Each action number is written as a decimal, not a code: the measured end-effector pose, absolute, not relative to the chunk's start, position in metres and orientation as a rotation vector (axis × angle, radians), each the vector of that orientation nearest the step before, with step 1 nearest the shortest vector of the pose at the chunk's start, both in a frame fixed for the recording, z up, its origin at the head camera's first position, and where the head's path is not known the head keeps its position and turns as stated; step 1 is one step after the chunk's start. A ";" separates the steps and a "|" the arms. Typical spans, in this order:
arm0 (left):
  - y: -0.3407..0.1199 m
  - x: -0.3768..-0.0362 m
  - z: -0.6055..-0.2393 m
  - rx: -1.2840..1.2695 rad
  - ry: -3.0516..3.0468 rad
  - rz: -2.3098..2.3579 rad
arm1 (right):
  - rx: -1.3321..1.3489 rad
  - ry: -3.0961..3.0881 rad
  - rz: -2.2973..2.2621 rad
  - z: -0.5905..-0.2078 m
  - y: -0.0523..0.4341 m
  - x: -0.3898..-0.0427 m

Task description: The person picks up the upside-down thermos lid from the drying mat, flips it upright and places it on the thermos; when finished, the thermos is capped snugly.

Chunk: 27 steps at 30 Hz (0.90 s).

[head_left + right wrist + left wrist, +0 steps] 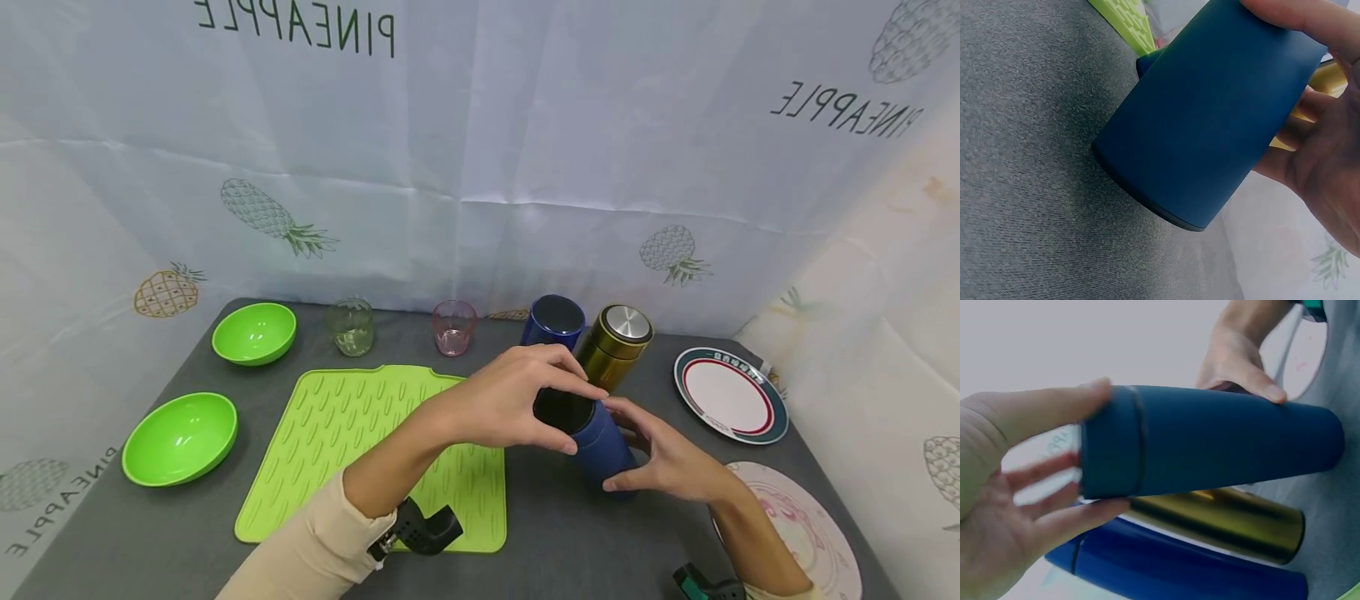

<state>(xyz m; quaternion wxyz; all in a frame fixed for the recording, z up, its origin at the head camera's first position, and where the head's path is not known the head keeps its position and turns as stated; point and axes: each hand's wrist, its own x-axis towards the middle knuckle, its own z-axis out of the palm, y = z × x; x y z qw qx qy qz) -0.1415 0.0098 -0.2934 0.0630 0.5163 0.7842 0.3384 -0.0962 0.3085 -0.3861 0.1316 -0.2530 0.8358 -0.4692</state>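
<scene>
A dark blue flask (600, 446) stands tilted over the grey table (555, 533), its top leaning left. My left hand (573, 417) grips its capped top, thumb below and fingers curled over it. My right hand (626, 450) wraps the lower body from the right. In the left wrist view the flask (1210, 440) lies across the frame with my left hand (1094, 447) round the cap end and my right hand (1235, 362) behind. The right wrist view shows the flask's base (1147, 187) close above the cloth, held by my right hand (1310, 81). I cannot tell whether it touches.
Just behind stand a second blue flask (552, 321) and a gold flask (618, 346). A green ribbed mat (352, 433) lies left, with two green bowls (255, 333) (180, 437), a clear glass (350, 327) and a pink glass (453, 327). Two plates (731, 396) (795, 525) sit right.
</scene>
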 end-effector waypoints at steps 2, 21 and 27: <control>0.008 -0.143 -0.292 1.639 2.269 1.018 | -0.734 2.441 -1.355 -0.386 0.309 -0.095; 0.007 -0.139 -0.292 1.573 2.399 1.019 | -0.751 2.485 -1.337 -0.388 0.305 -0.095; 0.003 -0.144 -0.293 1.740 2.218 1.002 | -0.814 2.533 -1.305 -0.389 0.304 -0.094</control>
